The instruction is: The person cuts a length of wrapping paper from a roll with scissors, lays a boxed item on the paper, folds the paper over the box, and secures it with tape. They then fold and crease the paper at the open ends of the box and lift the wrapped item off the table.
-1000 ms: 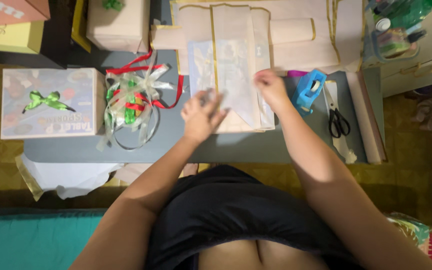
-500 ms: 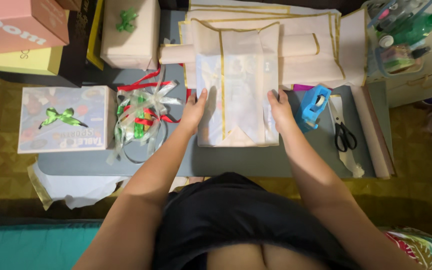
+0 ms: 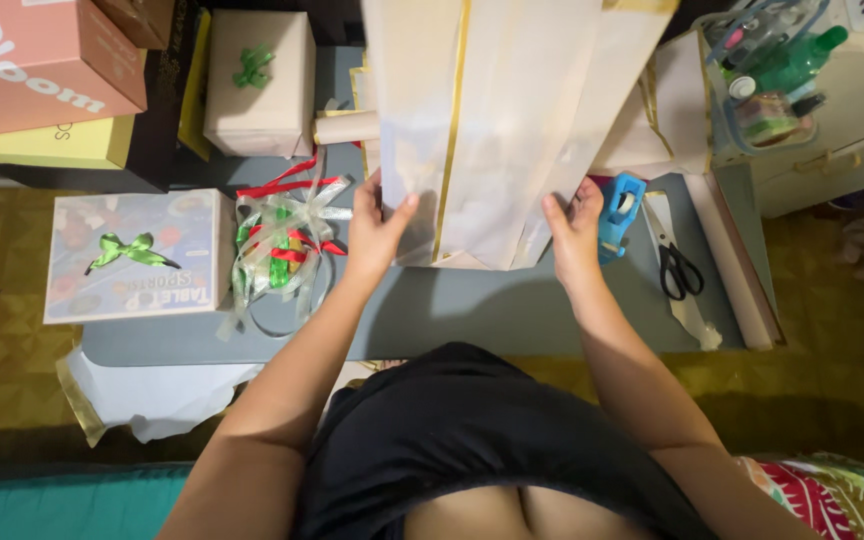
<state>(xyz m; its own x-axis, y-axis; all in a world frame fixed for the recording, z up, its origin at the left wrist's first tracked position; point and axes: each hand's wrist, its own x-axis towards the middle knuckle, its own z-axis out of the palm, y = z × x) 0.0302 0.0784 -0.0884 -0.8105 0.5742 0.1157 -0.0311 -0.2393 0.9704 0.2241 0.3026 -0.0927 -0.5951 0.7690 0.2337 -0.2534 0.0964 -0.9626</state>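
My left hand [image 3: 377, 225] grips the left edge of a large white wrapping sheet with gold stripes [image 3: 492, 120]. The sheet's right edge is held by my right hand [image 3: 574, 222]. The sheet is lifted off the grey table [image 3: 472, 310] and hangs up toward the camera, hiding what lies behind it. A tangle of red, green and silver ribbons [image 3: 277, 245] lies just left of my left hand. Right beside my right hand sits a blue tape dispenser [image 3: 620, 212].
Black scissors [image 3: 680, 268] lie at the table's right end beside rolled paper [image 3: 742, 270]. A flat box with a green bow [image 3: 137, 255] is at left, a wrapped box with a green bow [image 3: 257, 80] behind it. Coloured boxes [image 3: 47, 60] are stacked far left; a bin of bottles [image 3: 767, 85] stands far right.
Both hands moved from pressing the sheet flat on the table to gripping its side edges, and the sheet has been raised toward the camera.
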